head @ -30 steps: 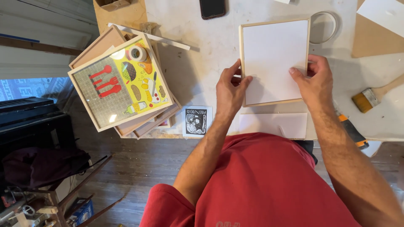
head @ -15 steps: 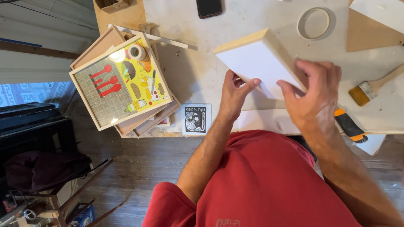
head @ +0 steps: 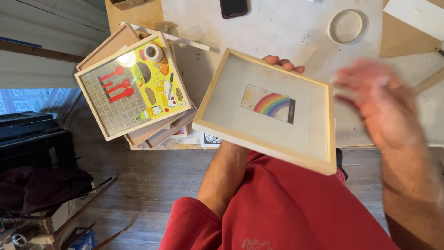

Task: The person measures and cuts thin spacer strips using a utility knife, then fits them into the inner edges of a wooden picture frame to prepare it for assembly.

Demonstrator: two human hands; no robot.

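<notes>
We hold the frame (head: 270,111) tilted above the table (head: 277,32) edge w/ left hand (head: 282,62) under it, fingertips curled over the far rim. Right hand (head: 379,102) blurred, fingers spread, touching nothing.

Dark phone screen (head: 233,7) — table's far edge

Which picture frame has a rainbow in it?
The frame held in the left hand. The stacked frame beside it shows kitchen things instead.
</notes>
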